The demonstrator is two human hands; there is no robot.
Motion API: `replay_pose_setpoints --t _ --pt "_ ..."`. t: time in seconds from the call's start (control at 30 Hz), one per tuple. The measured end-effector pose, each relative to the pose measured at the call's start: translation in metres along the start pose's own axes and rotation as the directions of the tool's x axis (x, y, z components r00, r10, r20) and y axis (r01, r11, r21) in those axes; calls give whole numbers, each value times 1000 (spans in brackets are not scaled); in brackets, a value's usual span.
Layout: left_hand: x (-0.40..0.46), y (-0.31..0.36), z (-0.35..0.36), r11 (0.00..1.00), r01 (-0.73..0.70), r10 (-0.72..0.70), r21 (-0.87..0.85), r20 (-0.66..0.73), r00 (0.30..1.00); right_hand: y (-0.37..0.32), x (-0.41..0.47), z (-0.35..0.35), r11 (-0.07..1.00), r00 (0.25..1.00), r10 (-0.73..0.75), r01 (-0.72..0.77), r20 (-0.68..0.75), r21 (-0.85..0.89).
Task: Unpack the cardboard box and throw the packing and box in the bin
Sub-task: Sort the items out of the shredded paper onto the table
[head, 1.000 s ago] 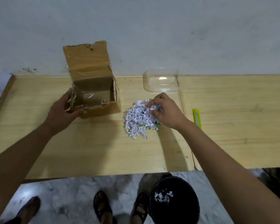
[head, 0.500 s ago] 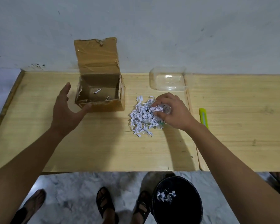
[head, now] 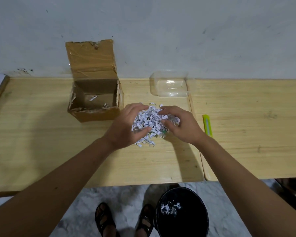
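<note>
Head: both hands gripping shredded paper.

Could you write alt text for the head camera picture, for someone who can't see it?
Both hands, left hand and right hand, gather a pile of shredded paper on a wooden table. An open cardboard box stands left; a black bin waits below.

We reach both bare forearms forward and inward, so our two hands meet in front of us, palms turned toward each other. Our left hand has its fingers curled over the shredded paper and its thumb hooked under the near side. Our right hand closes on the opposite side, with paper strips between its fingertips.
</note>
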State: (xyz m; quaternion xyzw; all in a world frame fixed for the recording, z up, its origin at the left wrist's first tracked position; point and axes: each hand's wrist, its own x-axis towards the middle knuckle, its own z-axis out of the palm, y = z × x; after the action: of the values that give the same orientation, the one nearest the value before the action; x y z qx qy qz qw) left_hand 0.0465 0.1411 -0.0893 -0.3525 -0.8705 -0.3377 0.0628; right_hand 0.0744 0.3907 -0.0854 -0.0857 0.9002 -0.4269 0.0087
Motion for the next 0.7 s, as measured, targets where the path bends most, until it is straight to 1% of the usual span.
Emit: replay_pose_setpoints --t 0.1,0.17,0.23,0.27,0.4,0.43,0.57,0.7 --pt "3 -4 19 998 1 5 -70 79 997 4 -3 0 999 999 32 -32 14 -6" --pt "3 -9 28 995 36 -23 -95 130 991 5 -7 -1 999 997 31 -29 73 -28" --pt "2 -16 36 994 59 -43 -94 156 987 6 -9 0 1000 990 14 -17 138 20" --pt "1 -19 38 993 64 -48 -95 163 986 8 -9 3 1000 988 9 -11 152 7" --pt "3 -27 45 994 41 -23 -97 176 984 25 -5 21 967 985 39 4 167 -253" --pt "5 -28 46 995 36 -18 -98 175 984 28 -3 25 959 986 41 7 162 -282" --pt "12 -38 51 983 97 -71 -157 166 984 25 6 31 976 992 21 7 125 -219" --pt "16 -45 50 954 190 -161 -232 137 977 20 17 23 989 995 43 -29 93 -146"
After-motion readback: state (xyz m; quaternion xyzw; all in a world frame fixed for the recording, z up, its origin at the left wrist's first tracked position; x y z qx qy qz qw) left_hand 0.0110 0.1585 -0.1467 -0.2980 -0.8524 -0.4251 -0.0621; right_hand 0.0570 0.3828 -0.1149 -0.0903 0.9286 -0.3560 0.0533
